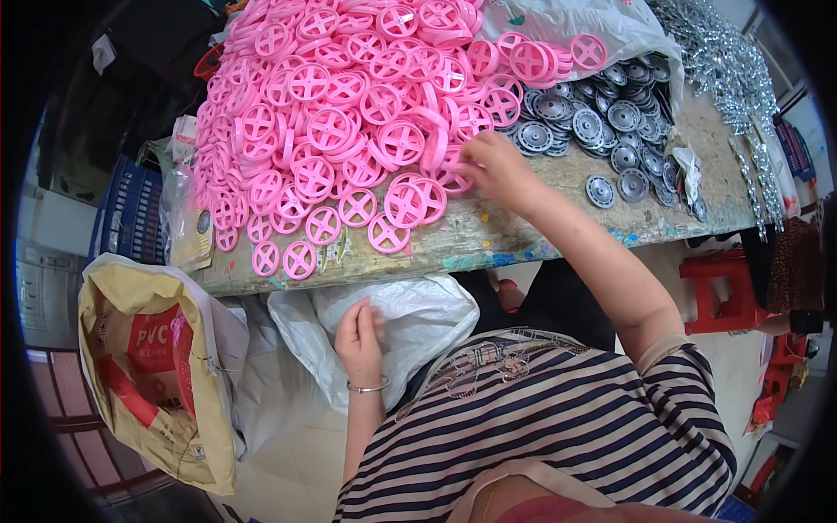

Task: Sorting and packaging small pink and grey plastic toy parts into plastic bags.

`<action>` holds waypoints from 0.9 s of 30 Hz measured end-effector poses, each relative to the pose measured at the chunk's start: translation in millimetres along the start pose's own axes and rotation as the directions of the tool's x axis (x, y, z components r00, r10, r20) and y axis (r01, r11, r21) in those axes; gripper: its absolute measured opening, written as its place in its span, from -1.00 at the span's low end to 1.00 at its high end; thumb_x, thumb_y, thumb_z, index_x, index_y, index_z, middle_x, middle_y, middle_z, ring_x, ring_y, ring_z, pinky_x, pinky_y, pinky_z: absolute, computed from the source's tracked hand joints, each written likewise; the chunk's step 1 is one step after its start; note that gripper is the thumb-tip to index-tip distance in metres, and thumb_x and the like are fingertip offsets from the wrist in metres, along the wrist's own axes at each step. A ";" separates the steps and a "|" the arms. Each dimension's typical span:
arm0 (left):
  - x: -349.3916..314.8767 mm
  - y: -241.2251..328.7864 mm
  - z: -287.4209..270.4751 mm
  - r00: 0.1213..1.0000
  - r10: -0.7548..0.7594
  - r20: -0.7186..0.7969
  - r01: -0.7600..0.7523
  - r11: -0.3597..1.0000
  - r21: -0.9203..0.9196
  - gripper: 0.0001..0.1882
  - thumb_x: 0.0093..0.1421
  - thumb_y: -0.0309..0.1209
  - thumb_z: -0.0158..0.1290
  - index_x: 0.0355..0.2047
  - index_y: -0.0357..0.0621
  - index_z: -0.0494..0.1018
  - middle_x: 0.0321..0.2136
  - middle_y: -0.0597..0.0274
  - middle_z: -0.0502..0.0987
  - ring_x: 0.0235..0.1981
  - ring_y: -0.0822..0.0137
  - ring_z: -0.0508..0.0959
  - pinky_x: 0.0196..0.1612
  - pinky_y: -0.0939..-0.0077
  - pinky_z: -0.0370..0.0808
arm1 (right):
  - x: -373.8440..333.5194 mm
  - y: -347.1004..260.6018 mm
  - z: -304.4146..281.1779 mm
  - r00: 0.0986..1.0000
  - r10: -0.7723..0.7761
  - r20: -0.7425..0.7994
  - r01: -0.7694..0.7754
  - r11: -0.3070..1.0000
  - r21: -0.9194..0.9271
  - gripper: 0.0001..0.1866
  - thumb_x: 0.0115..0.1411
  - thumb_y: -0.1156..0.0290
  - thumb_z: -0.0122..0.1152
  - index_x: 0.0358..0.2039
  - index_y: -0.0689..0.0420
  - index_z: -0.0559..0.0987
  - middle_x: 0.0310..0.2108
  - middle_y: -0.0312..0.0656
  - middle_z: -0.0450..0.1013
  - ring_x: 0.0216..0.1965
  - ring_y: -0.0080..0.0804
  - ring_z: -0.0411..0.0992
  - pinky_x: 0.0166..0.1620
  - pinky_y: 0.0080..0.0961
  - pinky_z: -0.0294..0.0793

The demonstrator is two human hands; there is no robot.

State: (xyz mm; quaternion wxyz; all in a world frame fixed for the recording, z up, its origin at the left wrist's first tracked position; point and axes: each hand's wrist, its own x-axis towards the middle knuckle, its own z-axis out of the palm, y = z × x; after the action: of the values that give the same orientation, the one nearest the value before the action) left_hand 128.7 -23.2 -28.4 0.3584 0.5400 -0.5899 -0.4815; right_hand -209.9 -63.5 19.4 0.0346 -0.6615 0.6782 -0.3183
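Observation:
My right hand (503,173) reaches to the front edge of a big heap of pink plastic wheels (327,129). Its fingers are closed on the edge of one pink wheel (453,177), a ring with crossed spokes. Lower down, my left hand (359,338) hovers over an open white woven sack (423,312) below the table edge. Its fingers are curled together and slightly blurred, and anything in them is hidden. A metal bangle circles that wrist.
Dark grey discs (588,128) spill from a white bag (580,30) on the worn, paint-stained table (523,228). Silvery strands (728,61) hang at the far right. A yellowish paper sack (205,418) stands open at left. A red stool (719,292) is at right.

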 end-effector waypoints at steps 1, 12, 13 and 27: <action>1.0 8.8 10.6 0.997 0.048 0.053 -0.042 0.992 -0.121 -0.75 0.32 -0.40 -0.12 -0.11 -0.27 0.45 -0.36 0.20 0.55 -0.32 0.50 0.55 -0.46 0.72 0.42 | -5.8 0.4 -8.5 1.000 0.001 -0.019 0.001 0.996 0.092 -0.80 0.03 0.40 0.26 -0.34 0.15 0.48 -0.31 -0.12 0.39 -0.19 -0.08 0.34 -0.12 -0.25 0.33; 24.8 60.3 129.5 0.853 0.017 0.521 0.373 0.678 -0.633 -0.63 0.35 -0.36 -0.19 0.11 -0.27 0.22 -0.06 0.06 0.44 -0.13 0.26 0.55 -0.16 0.36 0.59 | -95.5 -35.9 -23.5 0.987 -0.153 0.043 0.135 0.951 0.280 -0.85 0.01 0.48 0.24 -0.37 0.14 0.51 -0.20 -0.12 0.41 -0.17 -0.13 0.35 -0.07 -0.29 0.33; 24.8 59.8 126.9 0.852 -0.009 0.524 0.383 0.693 -0.610 -0.63 0.36 -0.38 -0.22 0.11 -0.27 0.19 -0.05 0.07 0.43 -0.11 0.26 0.53 -0.12 0.34 0.58 | -90.9 -23.8 -21.9 0.996 -0.076 -0.043 0.086 0.940 0.330 -0.90 0.07 0.48 0.19 -0.37 0.16 0.51 -0.25 -0.11 0.39 -0.18 -0.13 0.35 -0.09 -0.31 0.34; 15.3 46.1 114.6 0.825 -0.069 0.562 0.434 0.715 -0.548 -0.65 0.36 -0.40 -0.23 0.11 -0.25 0.19 -0.05 0.00 0.44 -0.08 0.19 0.54 -0.10 0.31 0.57 | -22.2 89.5 -31.1 0.991 0.070 -0.112 -0.112 0.899 -0.424 -0.74 0.17 0.33 0.07 -0.15 0.15 0.48 -0.25 -0.14 0.41 -0.22 -0.08 0.39 -0.17 -0.29 0.45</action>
State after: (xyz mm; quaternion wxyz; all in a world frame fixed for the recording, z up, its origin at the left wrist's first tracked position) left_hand 4.8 -19.6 -17.9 0.2859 0.3127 -0.3727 -0.8256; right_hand -300.0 -38.0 -6.9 -0.1288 -0.6048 0.7626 -0.1900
